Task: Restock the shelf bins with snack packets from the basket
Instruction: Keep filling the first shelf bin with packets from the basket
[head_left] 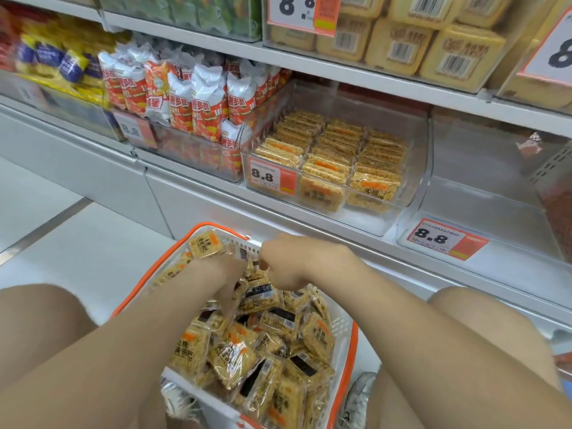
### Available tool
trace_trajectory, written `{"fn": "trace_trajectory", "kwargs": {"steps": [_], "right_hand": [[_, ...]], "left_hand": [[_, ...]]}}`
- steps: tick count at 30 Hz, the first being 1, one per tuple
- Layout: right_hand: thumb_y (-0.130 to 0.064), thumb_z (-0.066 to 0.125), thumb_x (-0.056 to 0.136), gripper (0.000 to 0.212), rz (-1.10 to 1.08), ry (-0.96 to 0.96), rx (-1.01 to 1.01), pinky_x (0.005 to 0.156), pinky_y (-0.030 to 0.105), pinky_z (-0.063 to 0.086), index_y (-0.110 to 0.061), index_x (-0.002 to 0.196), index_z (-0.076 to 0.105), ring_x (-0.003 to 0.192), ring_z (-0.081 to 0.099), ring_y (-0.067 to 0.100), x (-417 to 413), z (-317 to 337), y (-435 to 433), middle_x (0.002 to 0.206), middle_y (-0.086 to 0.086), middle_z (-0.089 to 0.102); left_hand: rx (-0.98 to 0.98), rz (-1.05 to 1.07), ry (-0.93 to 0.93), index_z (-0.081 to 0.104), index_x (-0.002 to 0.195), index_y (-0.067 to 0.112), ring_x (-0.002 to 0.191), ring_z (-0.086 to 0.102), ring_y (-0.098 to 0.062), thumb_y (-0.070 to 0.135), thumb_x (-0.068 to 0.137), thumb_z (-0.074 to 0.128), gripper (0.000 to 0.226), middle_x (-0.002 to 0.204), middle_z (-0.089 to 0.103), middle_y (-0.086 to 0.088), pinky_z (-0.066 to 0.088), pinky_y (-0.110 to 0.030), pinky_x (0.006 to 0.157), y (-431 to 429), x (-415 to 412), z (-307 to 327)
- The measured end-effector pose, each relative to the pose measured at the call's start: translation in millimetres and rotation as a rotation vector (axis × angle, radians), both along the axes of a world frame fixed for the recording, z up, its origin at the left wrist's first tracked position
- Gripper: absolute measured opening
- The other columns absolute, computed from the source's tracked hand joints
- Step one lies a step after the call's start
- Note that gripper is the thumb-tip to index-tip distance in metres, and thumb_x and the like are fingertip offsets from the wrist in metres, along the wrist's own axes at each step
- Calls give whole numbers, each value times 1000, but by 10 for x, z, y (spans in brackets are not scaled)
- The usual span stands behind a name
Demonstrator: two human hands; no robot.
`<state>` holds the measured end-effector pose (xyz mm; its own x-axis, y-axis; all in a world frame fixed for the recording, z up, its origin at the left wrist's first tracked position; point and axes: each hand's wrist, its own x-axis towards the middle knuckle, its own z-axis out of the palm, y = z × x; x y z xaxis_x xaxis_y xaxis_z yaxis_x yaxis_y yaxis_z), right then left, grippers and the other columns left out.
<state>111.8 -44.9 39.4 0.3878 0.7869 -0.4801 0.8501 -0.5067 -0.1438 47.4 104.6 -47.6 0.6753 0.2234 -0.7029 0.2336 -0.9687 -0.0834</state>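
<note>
two hands deep in the basket (pixel 342 332) of snack packets (pixel 235 351) — right hand (pixel 303 261) fingers curled, pinching one; left hand (pixel 229 266) fingers buried, grip cannot be told. half-filled shelf bin (pixel 416 181) sits above. likely risk: slick wrappers, loose pile — packet slips, drops to floor (pixel 77 243).

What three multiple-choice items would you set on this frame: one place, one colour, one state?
1. Where are the left hand and right hand?
A) in a shelf bin
B) in the basket
C) on a price tag

2. What colour is the basket's rim?
A) blue
B) orange
C) green

3. How do the snack packets in the basket lie?
A) in a loose heap
B) in neat rows
C) none are left

Key:
1. B, both hands reach down among the packets at the basket's far end.
2. B, the rim and handles are orange.
3. A, the packets lie jumbled at all angles.
</note>
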Motion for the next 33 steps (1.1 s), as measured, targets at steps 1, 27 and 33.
{"fn": "trace_trajectory", "kwargs": {"steps": [1, 27, 33], "right_hand": [[-4, 49, 92, 36, 6, 7, -3, 77, 41, 63, -5, 122, 69, 97, 71, 32, 1, -14, 39, 117, 14, 70], [-12, 61, 90, 40, -288, -57, 491, 90, 37, 60, -16, 128, 70, 102, 66, 15, 502, 641, -239, 114, 0, 70], [-32, 69, 97, 27, -389, -22, 721, 98, 38, 56, -30, 123, 75, 105, 66, 12, 626, 735, -428, 110, -10, 75]], "left_hand": [[3, 1, 10, 22, 164, 23, 142, 48, -31, 37, 74, 95, 117, 161, 40, -5, 50, -45, 110, 6, -8, -24], [-1193, 813, -928, 59, 128, 22, 73, 55, -16, 9, 106, 60, 25, 86, 64, -2, 47, -31, 67, -156, 182, 868], [-1416, 999, -1219, 69, 126, 17, 91, 73, -15, 28, 92, 80, 38, 101, 80, 0, 57, -40, 88, -346, 265, 1038]]}}
